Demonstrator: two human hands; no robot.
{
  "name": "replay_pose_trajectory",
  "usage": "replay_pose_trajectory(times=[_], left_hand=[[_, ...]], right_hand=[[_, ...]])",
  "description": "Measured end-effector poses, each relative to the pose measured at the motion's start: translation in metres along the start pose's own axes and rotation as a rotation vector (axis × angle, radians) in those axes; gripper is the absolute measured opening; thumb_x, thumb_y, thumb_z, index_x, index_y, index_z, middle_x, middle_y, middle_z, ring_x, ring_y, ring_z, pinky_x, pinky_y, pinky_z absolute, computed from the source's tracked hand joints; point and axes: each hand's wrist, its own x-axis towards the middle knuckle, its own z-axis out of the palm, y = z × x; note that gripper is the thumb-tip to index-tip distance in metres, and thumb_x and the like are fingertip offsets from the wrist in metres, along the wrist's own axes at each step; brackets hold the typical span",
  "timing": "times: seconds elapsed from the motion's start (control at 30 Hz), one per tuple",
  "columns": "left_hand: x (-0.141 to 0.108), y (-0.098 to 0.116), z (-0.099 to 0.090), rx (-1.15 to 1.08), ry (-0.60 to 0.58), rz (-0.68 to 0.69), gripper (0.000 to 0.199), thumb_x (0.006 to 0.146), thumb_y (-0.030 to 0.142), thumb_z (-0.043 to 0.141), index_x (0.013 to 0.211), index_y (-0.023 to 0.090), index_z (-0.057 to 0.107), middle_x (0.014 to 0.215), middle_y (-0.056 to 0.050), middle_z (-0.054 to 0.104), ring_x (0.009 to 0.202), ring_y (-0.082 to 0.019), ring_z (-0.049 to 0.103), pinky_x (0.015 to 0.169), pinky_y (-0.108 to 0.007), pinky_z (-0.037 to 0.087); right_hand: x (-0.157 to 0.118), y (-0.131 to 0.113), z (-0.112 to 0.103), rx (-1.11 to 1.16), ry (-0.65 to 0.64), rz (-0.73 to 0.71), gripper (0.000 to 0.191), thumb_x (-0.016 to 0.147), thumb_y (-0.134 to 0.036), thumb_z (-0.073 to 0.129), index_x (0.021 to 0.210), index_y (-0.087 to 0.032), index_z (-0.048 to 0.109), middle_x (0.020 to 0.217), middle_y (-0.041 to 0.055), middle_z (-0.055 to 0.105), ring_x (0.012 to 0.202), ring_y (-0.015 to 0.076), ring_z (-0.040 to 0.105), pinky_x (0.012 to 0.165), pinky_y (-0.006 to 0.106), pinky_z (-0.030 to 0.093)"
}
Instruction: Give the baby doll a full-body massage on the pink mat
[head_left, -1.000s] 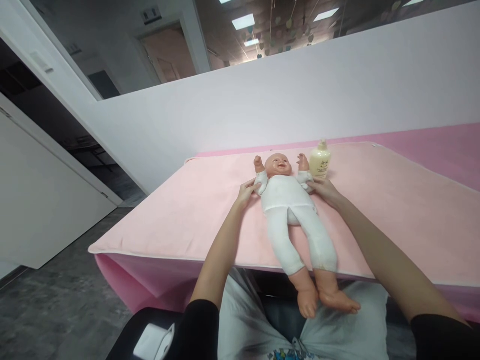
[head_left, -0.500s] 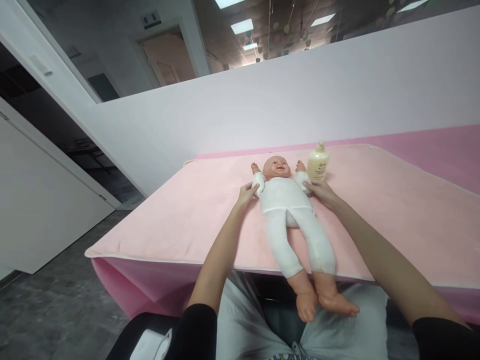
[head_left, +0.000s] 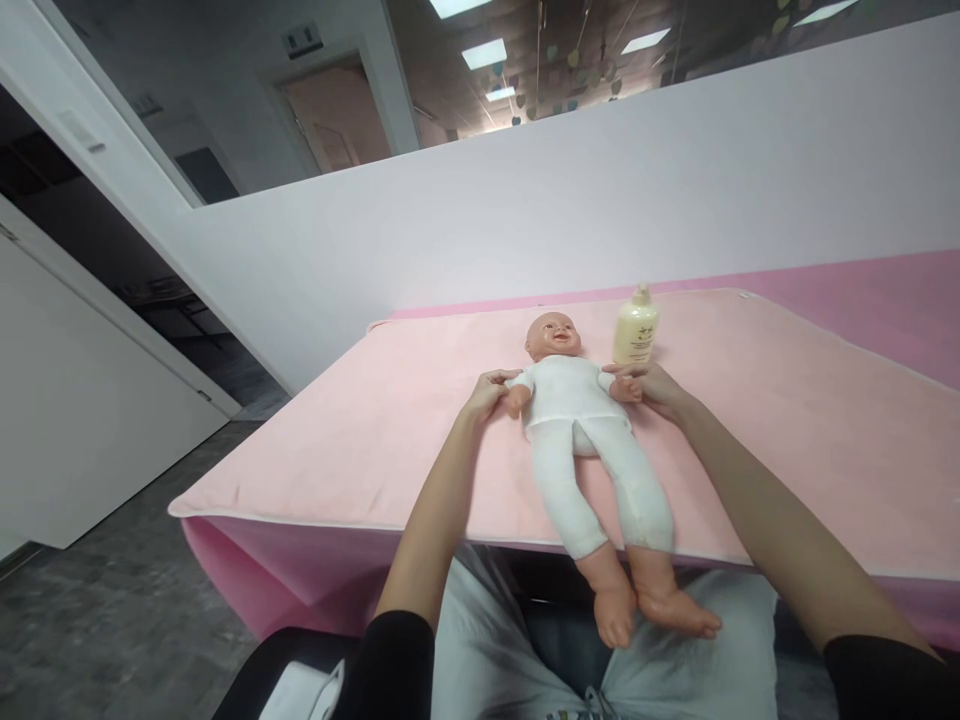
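The doll (head_left: 577,390) lies face up on the pink mat (head_left: 337,420), its feet past the near edge. The left hand (head_left: 489,394) and right hand (head_left: 651,388) each grip one of its arms; the pump bottle (head_left: 636,328) stands just beyond the right, while the mat stretches widely outward on both sides, toward the white wall (head_left: 525,210) behind.

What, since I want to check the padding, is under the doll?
A pale pink mat shows around the doll and between its legs; its feet extend past the mat's edge, over light trousers. What lies directly beneath its back is covered.
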Motion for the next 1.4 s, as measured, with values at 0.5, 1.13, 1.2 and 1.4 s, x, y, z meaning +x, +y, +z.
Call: replay_pose_trajectory(times=[0.5,1.13,1.2,1.4], left_hand=[[-0.002,0.004,0.006,0.035,-0.050,0.067,0.038,0.058,0.024,0.075,0.096,0.017,0.074,0.100,-0.006,0.072,0.089,-0.020,0.063,0.081,-0.030,0.045],[0.004,-0.006,0.009,0.153,0.085,0.071,0.038,0.063,0.046,0.077,0.083,0.014,0.071,0.078,-0.004,0.068,0.073,-0.015,0.059,0.069,-0.026,0.044],[0.000,0.001,0.007,0.090,0.029,0.068,0.043,0.058,0.041,0.081,0.091,0.015,0.072,0.093,-0.007,0.071,0.082,-0.018,0.062,0.077,-0.029,0.045],[-0.003,0.005,0.006,0.060,-0.057,0.057,0.046,0.053,0.022,0.081,0.098,0.016,0.073,0.098,-0.007,0.072,0.088,-0.021,0.063,0.082,-0.033,0.045]], right_hand=[[0.005,0.002,0.001,0.041,-0.059,-0.080,0.035,0.053,-0.017,0.076,0.088,-0.018,0.073,0.098,0.0056,0.072,0.091,0.0225,0.066,0.082,0.033,0.054],[0.012,0.011,0.004,-0.075,0.051,-0.039,0.028,0.062,-0.034,0.079,0.082,-0.016,0.071,0.077,0.0055,0.070,0.065,0.0160,0.062,0.061,0.028,0.052],[0.009,0.006,0.000,0.015,-0.027,-0.010,0.029,0.059,-0.028,0.080,0.084,-0.016,0.072,0.086,0.0074,0.071,0.073,0.0184,0.065,0.069,0.031,0.055],[0.001,0.000,-0.003,0.047,-0.124,-0.031,0.034,0.050,-0.009,0.072,0.082,-0.017,0.074,0.097,0.0067,0.071,0.089,0.0219,0.065,0.082,0.033,0.054]])
